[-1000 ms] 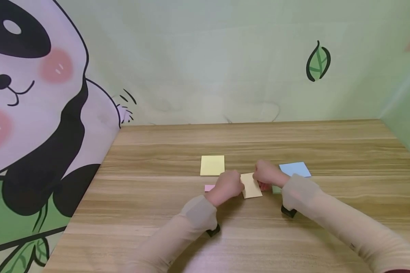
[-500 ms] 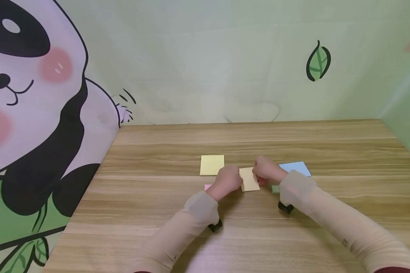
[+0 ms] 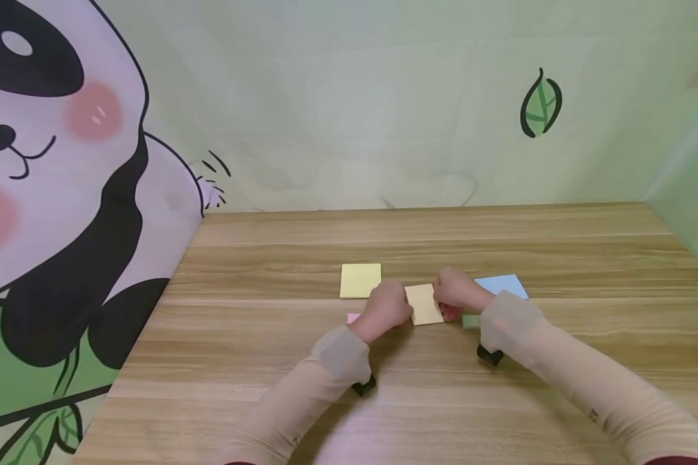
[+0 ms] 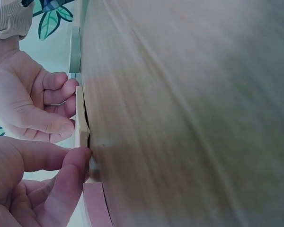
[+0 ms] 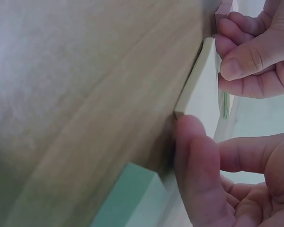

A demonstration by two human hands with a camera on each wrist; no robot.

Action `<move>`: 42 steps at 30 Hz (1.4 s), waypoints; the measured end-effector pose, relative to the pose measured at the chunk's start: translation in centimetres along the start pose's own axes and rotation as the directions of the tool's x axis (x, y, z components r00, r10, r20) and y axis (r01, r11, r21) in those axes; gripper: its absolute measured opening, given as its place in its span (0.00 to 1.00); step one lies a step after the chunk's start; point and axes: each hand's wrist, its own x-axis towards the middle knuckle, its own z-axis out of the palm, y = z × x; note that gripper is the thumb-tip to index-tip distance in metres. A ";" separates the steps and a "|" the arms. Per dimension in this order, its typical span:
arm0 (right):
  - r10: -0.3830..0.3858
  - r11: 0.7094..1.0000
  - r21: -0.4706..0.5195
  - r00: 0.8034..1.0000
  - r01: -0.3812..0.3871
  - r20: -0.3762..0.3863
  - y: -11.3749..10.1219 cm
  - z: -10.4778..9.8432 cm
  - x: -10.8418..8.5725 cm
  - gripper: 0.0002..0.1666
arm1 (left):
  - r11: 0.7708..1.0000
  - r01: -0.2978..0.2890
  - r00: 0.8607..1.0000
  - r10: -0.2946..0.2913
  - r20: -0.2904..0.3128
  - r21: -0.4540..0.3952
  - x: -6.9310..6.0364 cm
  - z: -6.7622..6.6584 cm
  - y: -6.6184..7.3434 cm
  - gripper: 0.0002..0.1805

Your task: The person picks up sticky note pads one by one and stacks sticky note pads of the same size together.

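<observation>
A cream sticky note pad [image 3: 423, 305] lies on or just above the table, between my two hands in the head view. My left hand [image 3: 386, 305] pinches its left edge; in the left wrist view, that thumb and finger [image 4: 75, 158] meet at the pad's near corner. On the opposite edge, my right hand [image 3: 458, 290] pinches the pad with curled fingers, seen at the corner of the cream pad [image 5: 201, 90] in the right wrist view. A thin dark gap shows under part of the pad there.
Around the hands lie a yellow pad [image 3: 360, 281], a blue pad [image 3: 503, 284], a green pad [image 3: 471, 321] and a pink pad [image 3: 353, 318]. The last two are partly hidden by my arms and hands. Behind the wooden table [image 3: 302, 252] stands a printed backdrop [image 3: 349, 116].
Over the first half second both hands shifted the cream pad slightly away from me and to the left. Since then it has barely moved; the other pads stay put.
</observation>
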 end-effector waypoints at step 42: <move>0.047 0.940 0.334 0.996 -0.070 0.076 1.5 0.3 -0.2 0.04 | 0.998 -0.037 0.999 0.039 -0.036 0.047 0.2 0.3 -0.2 0.13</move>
